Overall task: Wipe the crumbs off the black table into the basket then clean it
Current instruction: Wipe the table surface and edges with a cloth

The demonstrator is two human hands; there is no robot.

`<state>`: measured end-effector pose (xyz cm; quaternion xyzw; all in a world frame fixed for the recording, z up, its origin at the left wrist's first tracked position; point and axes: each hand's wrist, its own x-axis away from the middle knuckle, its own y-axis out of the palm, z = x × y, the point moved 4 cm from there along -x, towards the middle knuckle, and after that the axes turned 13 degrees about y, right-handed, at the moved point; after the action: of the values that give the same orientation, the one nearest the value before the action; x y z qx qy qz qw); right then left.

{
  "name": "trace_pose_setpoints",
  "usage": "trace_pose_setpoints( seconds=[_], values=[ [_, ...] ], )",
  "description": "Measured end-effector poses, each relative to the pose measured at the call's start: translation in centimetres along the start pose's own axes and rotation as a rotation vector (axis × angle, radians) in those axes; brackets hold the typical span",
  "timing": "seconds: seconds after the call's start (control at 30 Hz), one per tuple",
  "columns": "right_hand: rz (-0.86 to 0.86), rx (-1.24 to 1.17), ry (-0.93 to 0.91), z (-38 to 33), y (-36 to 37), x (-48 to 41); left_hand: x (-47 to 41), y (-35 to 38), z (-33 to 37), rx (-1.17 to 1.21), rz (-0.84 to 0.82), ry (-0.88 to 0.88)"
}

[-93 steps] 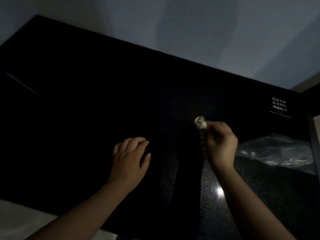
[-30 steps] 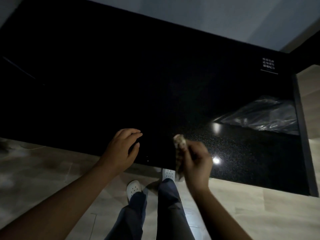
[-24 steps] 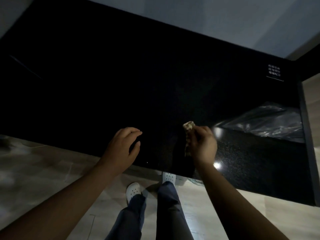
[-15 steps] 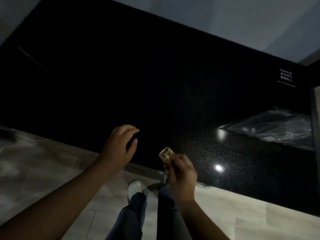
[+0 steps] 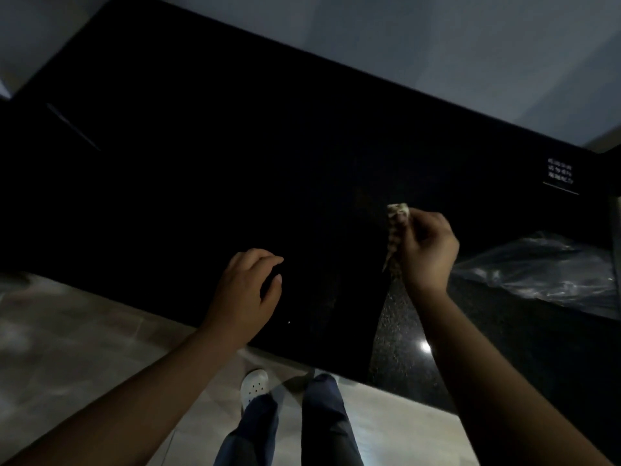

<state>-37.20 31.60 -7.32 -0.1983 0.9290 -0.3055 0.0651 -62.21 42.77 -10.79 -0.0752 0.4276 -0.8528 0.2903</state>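
Right hand (image 5: 425, 245) moved forward, gripping cloth (image 5: 396, 235), wrist bent

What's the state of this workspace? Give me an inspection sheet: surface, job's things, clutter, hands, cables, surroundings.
Surface: black table, glossy, speckled under a light glare near its front edge.
Job's things: patterned cloth, bunched; basket nothing seen; crumbs too small to tell.
Clutter: clear plastic bag on the table's right end.
Hands: right hand grips the cloth over the table; left hand holds nothing, fingers loosely curled near the front edge.
Cables: nothing seen.
Surroundings: pale wall, light floor, white printed label at the table's far right corner.
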Motion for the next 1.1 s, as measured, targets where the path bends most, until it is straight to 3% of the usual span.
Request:
trace_pose_setpoints(
  seconds=[0.27,0.67,1.1],
  values=[
    [-0.005,-0.004,-0.017,-0.4,0.2,-7.3,-7.0,0.2,1.2,-0.037,0.024,0.024],
    [-0.025,-0.012,-0.004,-0.8,2.4,-20.9,-18.7,2.9,-0.9,-0.288,-0.006,-0.032],
    [0.016,0.192,-0.088,-4.0,9.4,-32.9,-20.8,3.9,-2.9,-0.246,0.076,-0.020]
  ],
)
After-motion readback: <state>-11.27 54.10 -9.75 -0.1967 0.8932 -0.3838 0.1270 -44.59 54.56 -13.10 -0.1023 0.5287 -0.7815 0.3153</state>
